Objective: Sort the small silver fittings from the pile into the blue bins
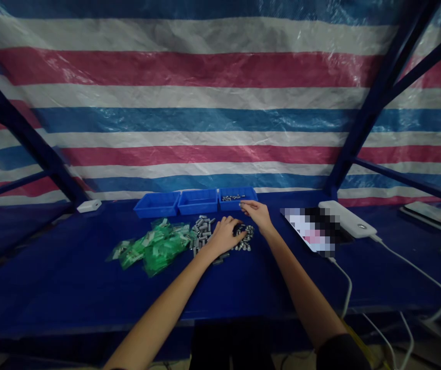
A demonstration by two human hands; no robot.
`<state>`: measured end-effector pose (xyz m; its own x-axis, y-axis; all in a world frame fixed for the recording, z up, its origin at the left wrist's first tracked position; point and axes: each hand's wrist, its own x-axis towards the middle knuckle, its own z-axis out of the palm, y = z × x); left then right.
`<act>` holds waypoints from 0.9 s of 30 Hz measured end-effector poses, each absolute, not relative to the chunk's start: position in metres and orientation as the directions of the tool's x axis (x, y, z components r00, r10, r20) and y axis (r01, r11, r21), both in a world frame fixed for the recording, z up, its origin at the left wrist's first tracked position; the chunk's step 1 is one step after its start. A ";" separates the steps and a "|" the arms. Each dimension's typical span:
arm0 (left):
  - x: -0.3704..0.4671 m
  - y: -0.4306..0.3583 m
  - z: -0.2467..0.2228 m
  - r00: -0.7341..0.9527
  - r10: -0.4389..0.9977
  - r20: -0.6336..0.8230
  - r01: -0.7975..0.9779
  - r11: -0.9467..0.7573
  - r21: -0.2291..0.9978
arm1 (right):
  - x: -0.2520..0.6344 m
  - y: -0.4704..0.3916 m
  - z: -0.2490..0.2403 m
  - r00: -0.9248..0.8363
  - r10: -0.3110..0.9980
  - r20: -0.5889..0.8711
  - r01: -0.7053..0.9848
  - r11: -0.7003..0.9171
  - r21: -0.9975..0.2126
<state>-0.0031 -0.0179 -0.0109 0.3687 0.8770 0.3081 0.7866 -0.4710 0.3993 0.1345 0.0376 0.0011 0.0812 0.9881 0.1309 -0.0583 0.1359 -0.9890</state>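
My left hand rests over the metal parts in the middle of the table, thumb and fingers apart. Beneath and beside its fingertips are dark pieces, partly covered by the hand. Small shiny metal pieces lie just to its right, and grey metal cylinders lie to its left. Fingers pinched together, my right hand hovers at the front of the right blue bin, which holds small metal parts. Whatever sits in that pinch is too small to make out.
Two more blue bins stand in the row. Green plastic bags are heaped at left. A phone, a white power bank and cables lie at right. A white box sits at the back left.
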 end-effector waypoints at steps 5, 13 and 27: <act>-0.002 -0.019 -0.006 0.335 0.895 0.294 0.825 -0.430 0.366 | 0.137 0.038 0.005 -0.067 0.959 0.275 -0.062 0.271 -0.961; -0.003 -0.015 -0.009 0.286 0.912 0.294 0.870 -0.376 0.319 | 0.148 0.026 0.001 -0.125 0.973 0.192 0.599 0.228 -0.767; -0.006 -0.011 -0.005 0.185 0.944 0.275 0.895 -0.277 0.349 | 0.151 0.024 -0.002 -0.183 0.979 0.091 0.667 0.192 -0.720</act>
<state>-0.0056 -0.0113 -0.0047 0.1853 0.9435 0.2747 0.8953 -0.2773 0.3486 0.1510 0.0242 -0.0024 -0.1835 0.9788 0.0910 0.6667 0.1919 -0.7202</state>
